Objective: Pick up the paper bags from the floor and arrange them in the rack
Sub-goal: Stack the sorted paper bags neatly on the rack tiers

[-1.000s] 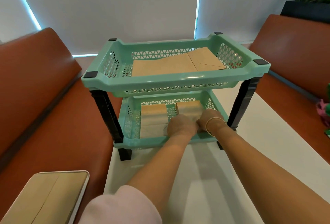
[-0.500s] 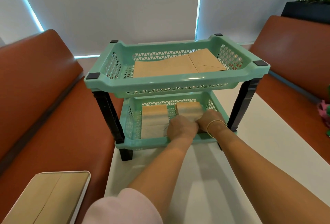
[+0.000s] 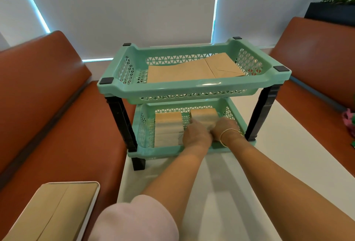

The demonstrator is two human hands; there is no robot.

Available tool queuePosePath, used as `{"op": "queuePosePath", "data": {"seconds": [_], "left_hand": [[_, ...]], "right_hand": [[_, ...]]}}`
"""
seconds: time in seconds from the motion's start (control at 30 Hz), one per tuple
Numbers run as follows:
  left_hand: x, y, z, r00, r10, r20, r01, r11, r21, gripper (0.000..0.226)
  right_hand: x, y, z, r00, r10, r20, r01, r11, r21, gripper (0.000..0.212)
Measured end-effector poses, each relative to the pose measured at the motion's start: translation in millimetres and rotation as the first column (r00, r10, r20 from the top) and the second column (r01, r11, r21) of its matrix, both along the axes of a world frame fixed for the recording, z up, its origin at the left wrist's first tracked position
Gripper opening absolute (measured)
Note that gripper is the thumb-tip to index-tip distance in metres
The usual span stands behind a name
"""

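Both hands reach into the lower basket (image 3: pixel 153 152) of the mint-green rack (image 3: pixel 192 87). The left hand (image 3: pixel 196 137) and right hand (image 3: pixel 223 128) hold the right stack of paper bags (image 3: pixel 204 116); how tightly each hand closes, I cannot tell.

My mint-green two-tier plastic rack (image 3: pixel 194 87) holds flat brown paper bags (image 3: pixel 192 70) on top and two folded stacks (image 3: pixel 168 127) below.
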State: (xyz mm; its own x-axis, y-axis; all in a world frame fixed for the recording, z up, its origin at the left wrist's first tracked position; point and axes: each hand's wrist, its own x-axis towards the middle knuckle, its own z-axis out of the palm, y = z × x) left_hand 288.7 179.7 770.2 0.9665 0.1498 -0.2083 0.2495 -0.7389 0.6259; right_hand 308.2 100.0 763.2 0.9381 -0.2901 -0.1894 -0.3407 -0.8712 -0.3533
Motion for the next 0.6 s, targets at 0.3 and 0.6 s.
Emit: {"op": "queuePosePath", "data": {"seconds": [0.3, 0.6], "left_hand": [[-40.3, 21.5, 14.1, 0.971, -0.112, 0.212, 0.123, 0.991, -0.042, 0.045], [-151.0, 144.8, 10.1, 0.95, -0.024, 0.31, 0.083, 0.98, -0.178, 0.026]], "right_hand": [[-36.7, 9.7, 39.0, 0.994, 0.036, 0.107, -0.037, 0.999, 0.006, 0.049], [-132.6, 102.9, 71.5, 0.918, 0.384, 0.101, -0.378, 0.923, -0.076, 0.036]]}}
